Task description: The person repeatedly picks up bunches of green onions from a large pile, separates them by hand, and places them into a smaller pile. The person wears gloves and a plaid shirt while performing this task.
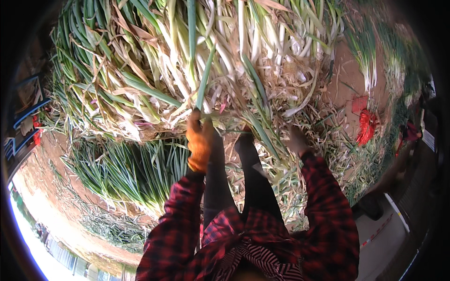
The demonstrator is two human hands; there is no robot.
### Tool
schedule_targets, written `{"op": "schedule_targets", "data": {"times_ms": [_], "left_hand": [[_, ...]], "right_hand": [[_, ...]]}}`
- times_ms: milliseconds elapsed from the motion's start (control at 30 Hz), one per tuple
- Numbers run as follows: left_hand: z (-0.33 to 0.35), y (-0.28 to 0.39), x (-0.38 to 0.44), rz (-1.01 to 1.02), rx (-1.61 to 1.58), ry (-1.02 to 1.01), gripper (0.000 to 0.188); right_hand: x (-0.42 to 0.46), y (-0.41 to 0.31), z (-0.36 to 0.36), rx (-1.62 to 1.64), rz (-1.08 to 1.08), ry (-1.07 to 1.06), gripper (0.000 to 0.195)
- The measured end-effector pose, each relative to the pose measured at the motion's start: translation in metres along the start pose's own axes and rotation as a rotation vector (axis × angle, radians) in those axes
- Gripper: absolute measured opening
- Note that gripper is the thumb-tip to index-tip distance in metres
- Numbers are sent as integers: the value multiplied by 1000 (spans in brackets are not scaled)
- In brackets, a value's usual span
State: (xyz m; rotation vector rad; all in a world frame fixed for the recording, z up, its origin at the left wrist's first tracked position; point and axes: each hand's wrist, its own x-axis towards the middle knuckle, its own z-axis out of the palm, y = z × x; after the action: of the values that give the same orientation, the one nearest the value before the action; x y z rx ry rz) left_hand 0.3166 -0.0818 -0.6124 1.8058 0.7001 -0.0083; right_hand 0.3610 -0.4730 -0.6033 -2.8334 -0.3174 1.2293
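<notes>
My left hand (199, 142), in an orange glove with darker fingertips, is closed around the lower end of a green onion (205, 80) whose leaf points up over the pile. My right hand (298, 140) is blurred, at the right beside loose leaves and peelings; whether it grips any of them I cannot tell. In front of me lies a large heap of green onions (225, 56) with white stems, roots and dry brown skins. Below it, left of my legs, lies a row of green onions (140, 172) with dark green leaves.
Peelings (330, 158) cover the ground at the right and between my legs. A bundle of onions (367, 66), a red plastic bundle (366, 126) and a person (411, 132) are farther right. Blue metal frames (31, 112) stand at the left edge.
</notes>
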Motion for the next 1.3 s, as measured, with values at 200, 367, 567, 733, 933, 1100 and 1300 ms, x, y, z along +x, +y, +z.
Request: {"op": "schedule_targets", "data": {"times_ms": [200,367,567,733,933,1100,1300], "left_hand": [[13,36,88,10,421,-30,67],[43,17,51,-331,437,-202,60],[92,-3,-60,-20,216,-987,73],[61,-7,-3,-291,-185,-387,49],[-37,71,84,-226,-581,140,43],[-7,78,78,-318,-741,82,46],[2,142,65,-226,-634,-139,52]], "right_hand": [[176,-179,-117,404,-303,886,87],[215,-271,-100,272,60,685,87],[225,-226,-104,22,-89,670,45],[211,-240,-162,376,66,177,35],[77,-223,-148,1735,-277,-267,62],[50,-204,-80,1758,-169,-458,48],[18,-215,-90,1068,-129,477,38]]}}
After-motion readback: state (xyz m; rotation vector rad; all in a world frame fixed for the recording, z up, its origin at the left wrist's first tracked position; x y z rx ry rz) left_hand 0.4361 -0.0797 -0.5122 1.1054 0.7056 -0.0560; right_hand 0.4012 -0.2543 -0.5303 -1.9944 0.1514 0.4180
